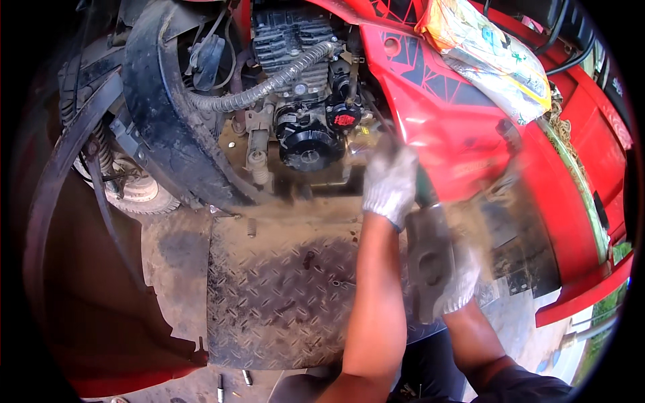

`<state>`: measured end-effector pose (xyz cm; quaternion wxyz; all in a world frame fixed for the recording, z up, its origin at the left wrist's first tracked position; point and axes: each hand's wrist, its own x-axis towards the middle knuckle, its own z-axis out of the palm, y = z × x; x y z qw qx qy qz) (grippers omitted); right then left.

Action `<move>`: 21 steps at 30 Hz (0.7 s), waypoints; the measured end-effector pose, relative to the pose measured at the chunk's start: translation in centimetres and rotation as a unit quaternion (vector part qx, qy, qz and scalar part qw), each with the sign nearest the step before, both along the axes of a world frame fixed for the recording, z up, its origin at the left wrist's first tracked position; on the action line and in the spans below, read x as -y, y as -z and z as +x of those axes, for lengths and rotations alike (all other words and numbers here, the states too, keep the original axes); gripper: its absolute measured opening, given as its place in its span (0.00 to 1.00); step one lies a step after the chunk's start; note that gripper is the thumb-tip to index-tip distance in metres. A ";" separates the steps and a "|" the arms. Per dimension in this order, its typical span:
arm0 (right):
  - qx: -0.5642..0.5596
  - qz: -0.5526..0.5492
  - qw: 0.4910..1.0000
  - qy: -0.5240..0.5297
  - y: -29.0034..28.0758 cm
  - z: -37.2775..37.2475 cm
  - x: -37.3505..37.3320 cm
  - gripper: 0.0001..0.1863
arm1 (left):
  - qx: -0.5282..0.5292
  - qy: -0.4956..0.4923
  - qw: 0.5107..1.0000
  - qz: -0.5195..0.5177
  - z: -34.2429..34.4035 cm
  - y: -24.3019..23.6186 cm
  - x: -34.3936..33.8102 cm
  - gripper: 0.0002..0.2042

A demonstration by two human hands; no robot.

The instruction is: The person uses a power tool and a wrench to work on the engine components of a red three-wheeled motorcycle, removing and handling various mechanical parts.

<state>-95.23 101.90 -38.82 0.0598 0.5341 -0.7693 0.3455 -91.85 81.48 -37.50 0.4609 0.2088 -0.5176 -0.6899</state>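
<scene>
My left hand [390, 178], in a whitish knit glove, is at the right side of the engine [295, 54], beside the red body panel [443, 148]. It looks like a blurred fist, and its grip is hidden. My right hand [462, 279], gloved alike, is closed on the right edge of a long dark grey plate [430, 252] with a rounded hollow. The plate slants over the footboard's right part, its upper end near my left wrist. A black round engine cover [310, 148] sits left of my left hand.
A ribbed hose [269, 94] crosses the engine, beside a curved black fender [158, 87]. Below lies a dusty diamond-plate footboard [289, 289], with a small spring [252, 228] on it. A colourful plastic package [497, 60] rests on red bodywork. Metal tools [220, 388] lie on the ground.
</scene>
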 end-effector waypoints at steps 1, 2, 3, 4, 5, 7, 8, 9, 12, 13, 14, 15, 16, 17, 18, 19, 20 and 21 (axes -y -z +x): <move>-0.022 -0.008 1.000 -0.012 0.3 0.0 -0.3 0.17 | -0.023 -0.003 1.000 0.016 0.1 0.0 0.0 0.13; -0.044 -0.004 0.999 -0.024 0.4 0.0 -0.9 0.17 | -0.042 0.007 0.999 0.029 0.1 0.1 -0.1 0.13; -0.061 -0.009 0.998 -0.015 0.7 0.2 -1.4 0.16 | -0.035 -0.009 0.998 0.041 0.2 0.1 0.0 0.14; -0.077 -0.014 0.997 -0.006 0.7 0.1 -2.2 0.15 | -0.060 0.008 0.997 0.055 0.4 0.2 0.1 0.15; -0.084 -0.024 0.996 0.025 1.0 0.3 -2.7 0.15 | -0.052 0.001 0.998 0.045 0.5 0.1 0.2 0.16; -0.096 0.015 0.994 0.052 1.1 0.3 -4.1 0.16 | 0.004 -0.010 1.000 0.011 1.1 0.0 0.5 0.16; -0.108 0.061 0.991 0.048 0.9 0.2 -4.8 0.17 | 0.046 -0.018 0.999 -0.014 1.5 0.0 0.5 0.18; -0.118 0.059 0.991 0.029 1.0 0.0 -5.3 0.17 | 0.045 -0.022 0.998 -0.047 1.9 -0.2 0.6 0.20; -0.245 0.037 0.968 -0.048 1.2 -0.8 -7.0 0.17 | 0.215 -0.030 0.965 -0.145 3.3 -0.7 0.2 0.21; -0.232 0.078 0.969 -0.015 1.5 -1.2 -7.4 0.15 | 0.245 -0.025 0.956 -0.158 3.9 -0.8 0.0 0.20; -0.150 0.132 0.979 0.025 1.9 -1.6 -7.9 0.13 | 0.254 -0.022 0.953 -0.166 4.5 -0.9 -0.4 0.19; -0.112 0.142 0.983 0.035 2.5 -2.1 -8.3 0.12 | 0.265 -0.017 0.949 -0.173 5.3 -0.9 -0.8 0.19; -0.079 0.153 0.985 0.026 3.0 -2.7 -8.7 0.13 | 0.265 -0.013 0.949 -0.174 6.0 -0.8 -1.3 0.19; -0.100 0.163 0.981 0.027 3.7 -3.4 -9.1 0.14 | 0.294 -0.009 0.938 -0.185 7.0 -0.7 -1.8 0.19; -0.115 0.177 0.977 0.025 4.3 -4.2 -9.3 0.14 | 0.292 -0.018 0.932 -0.213 8.0 -0.6 -2.3 0.19; -0.118 0.199 0.972 0.022 4.8 -5.0 -9.7 0.16 | 0.348 -0.001 0.912 -0.217 9.0 -0.5 -2.8 0.19; -0.110 0.226 0.968 0.004 5.2 -5.9 -10.0 0.19 | 0.388 0.008 0.895 -0.220 9.9 -0.7 -3.2 0.19; -0.124 0.244 0.962 0.013 5.6 -6.9 -10.4 0.21 | 0.431 0.046 0.874 -0.218 11.0 -0.9 -3.8 0.19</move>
